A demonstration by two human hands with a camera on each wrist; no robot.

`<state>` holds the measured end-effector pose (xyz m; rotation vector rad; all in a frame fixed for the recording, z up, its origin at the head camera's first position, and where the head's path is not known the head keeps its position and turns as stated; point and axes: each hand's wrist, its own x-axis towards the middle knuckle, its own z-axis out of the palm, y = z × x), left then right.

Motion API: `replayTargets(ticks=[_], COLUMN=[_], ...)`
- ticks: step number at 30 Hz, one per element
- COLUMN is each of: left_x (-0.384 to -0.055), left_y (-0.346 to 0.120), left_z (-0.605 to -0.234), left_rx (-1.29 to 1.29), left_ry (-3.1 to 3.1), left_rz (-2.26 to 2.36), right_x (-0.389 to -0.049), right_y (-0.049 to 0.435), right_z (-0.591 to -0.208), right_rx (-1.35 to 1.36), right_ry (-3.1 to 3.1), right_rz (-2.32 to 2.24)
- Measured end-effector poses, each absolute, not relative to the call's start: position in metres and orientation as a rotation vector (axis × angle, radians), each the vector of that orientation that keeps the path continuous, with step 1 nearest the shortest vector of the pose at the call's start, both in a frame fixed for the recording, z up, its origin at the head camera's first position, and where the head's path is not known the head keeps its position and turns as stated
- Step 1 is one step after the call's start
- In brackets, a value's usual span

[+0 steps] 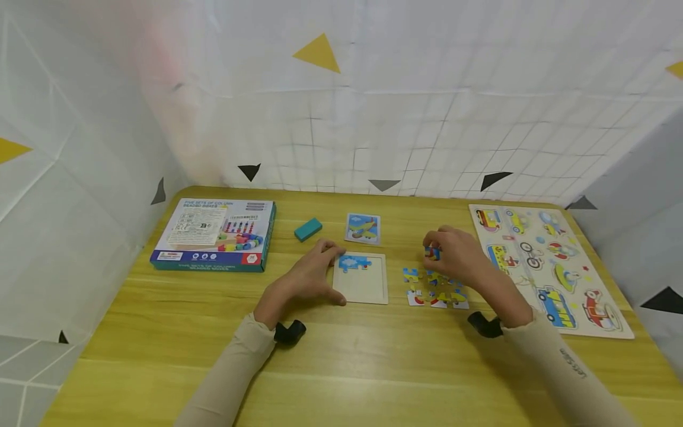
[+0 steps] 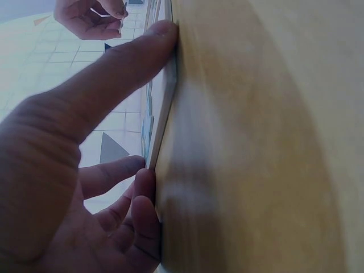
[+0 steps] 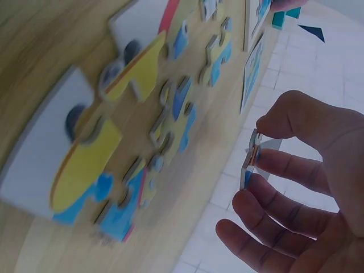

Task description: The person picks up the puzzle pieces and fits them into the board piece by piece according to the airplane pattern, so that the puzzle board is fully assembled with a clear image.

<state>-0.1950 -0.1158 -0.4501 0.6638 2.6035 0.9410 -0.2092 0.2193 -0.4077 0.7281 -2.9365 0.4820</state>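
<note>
My left hand [image 1: 309, 276] holds the left side of a square wooden puzzle board [image 1: 368, 290], thumb near its lower corner, fingers at the upper one. A few joined blue-and-white pieces [image 1: 352, 263] lie along the board's top edge. Between right thumb and fingertips, my right hand [image 1: 461, 255] pinches a jigsaw puzzle piece [image 3: 250, 159], raised above the table. Several loose puzzle pieces [image 1: 416, 298], yellow, blue and white, lie below that hand, right of the board. In the left wrist view, the thumb [image 2: 142, 51] touches the board's edge.
A picture card of a plane [image 1: 363, 229] lies behind the board, beside a teal block [image 1: 308, 229]. At left is a flat bead-toy box [image 1: 213, 234]. A large vehicle puzzle board [image 1: 549, 270] lies at right. A white patterned sheet [image 1: 384, 118] hangs behind the table.
</note>
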Motion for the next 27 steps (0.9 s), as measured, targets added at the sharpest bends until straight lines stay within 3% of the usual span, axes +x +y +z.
replayTargets(ticks=[27], left_x=[-0.196], left_y=[-0.116], left_z=[-0.449], left_rx=[0.661], left_ry=[2.614], left_rz=[0.908], right_x=[-0.212], right_y=[0.179], right_z=[-0.415], right_rx=[0.864], right_ry=[-2.941], right_rz=[0.543])
